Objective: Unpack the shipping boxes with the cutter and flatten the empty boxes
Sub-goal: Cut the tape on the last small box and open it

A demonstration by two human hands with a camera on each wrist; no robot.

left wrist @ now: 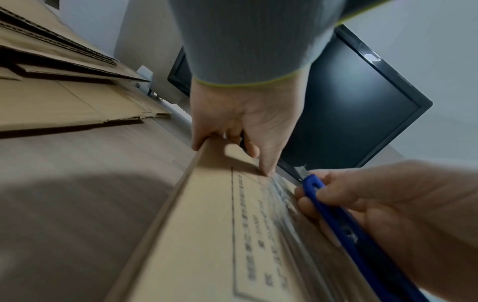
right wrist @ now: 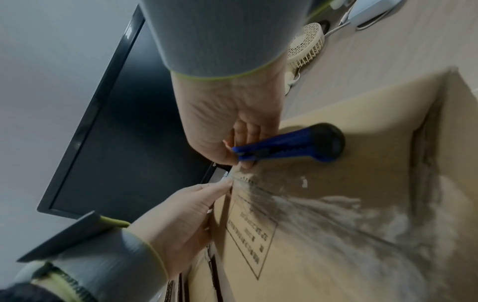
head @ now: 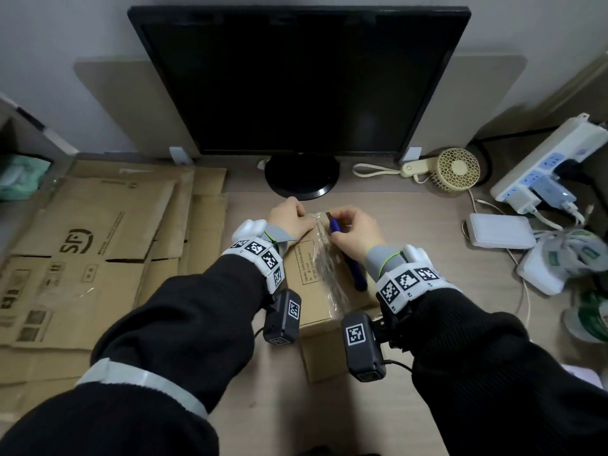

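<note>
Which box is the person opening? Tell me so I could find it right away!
Find the big black monitor at the back of the desk. Right in front of its round stand sits a cardboard box with clear tape down its top, between the left hand and the right hand holding a blue cutter. Unlike the flattened boxes to the left, it still stands as a full box.

Blue cutter (right wrist: 287,145) in right hand (right wrist: 227,122); taped box (right wrist: 349,214) beneath

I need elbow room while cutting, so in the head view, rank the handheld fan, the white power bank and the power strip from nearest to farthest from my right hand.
From the right hand, gripping the cutter:
1. Handheld fan, behind and right, by the monitor's foot.
2. White power bank, straight right; close to the fan's distance, arguably a tie.
3. Power strip, far right, plainly farthest.
</note>
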